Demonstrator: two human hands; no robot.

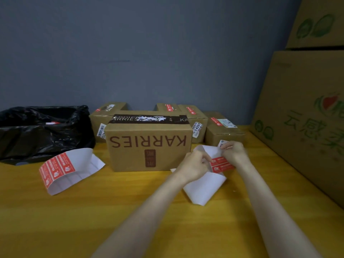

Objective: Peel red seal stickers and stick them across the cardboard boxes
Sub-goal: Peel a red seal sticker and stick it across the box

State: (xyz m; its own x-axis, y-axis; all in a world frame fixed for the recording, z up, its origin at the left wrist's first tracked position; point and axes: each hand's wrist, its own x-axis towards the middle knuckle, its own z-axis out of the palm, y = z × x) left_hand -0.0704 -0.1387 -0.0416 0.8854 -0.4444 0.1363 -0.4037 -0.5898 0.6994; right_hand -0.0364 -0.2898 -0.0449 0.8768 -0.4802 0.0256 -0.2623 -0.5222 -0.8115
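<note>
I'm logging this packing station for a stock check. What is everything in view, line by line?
KARRIES box: one, brown, table centre, print upside down, dark tape on top.
small boxes: four, brown, behind and beside it, red seals on top.
large boxes: two, brown with green print, stacked at right.
loose sticker sheet: one, white with red stickers, table left.
held sticker sheet: one, white, two red stickers showing, right of the KARRIES box.
bin bag: one, black, far left.
table: one, yellow.
left hand: grips the held sticker sheet's left side.
right hand: pinches its upper edge by the red stickers.
</note>
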